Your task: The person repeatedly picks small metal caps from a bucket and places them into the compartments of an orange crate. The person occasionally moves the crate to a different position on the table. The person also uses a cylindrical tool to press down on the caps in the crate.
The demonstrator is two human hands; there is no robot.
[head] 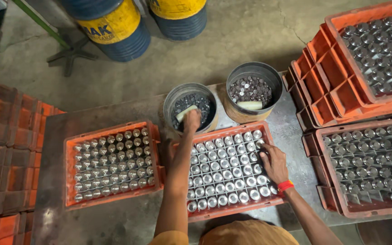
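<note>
The left hand point(192, 120) dips curled into the left metal tin point(190, 107) of small parts, grip unclear, while the right hand point(273, 162), fingers spread, rests on the middle crate point(227, 170) of cylinders, steadying it.

this is a factory floor or metal workshop. a worn steel worktable point(114, 218) stands on a cracked, stained concrete floor point(232, 41). orange plastic crates point(114, 129) packed with rows of identical small metal cylinders point(225, 168) cover the table, and more such crates are stacked at the right point(323, 59) and left point(5, 149). two round metal tins point(255, 70) hold loose small metal parts. blue and yellow oil drums point(114, 27) stand on the floor beyond the table.
</note>
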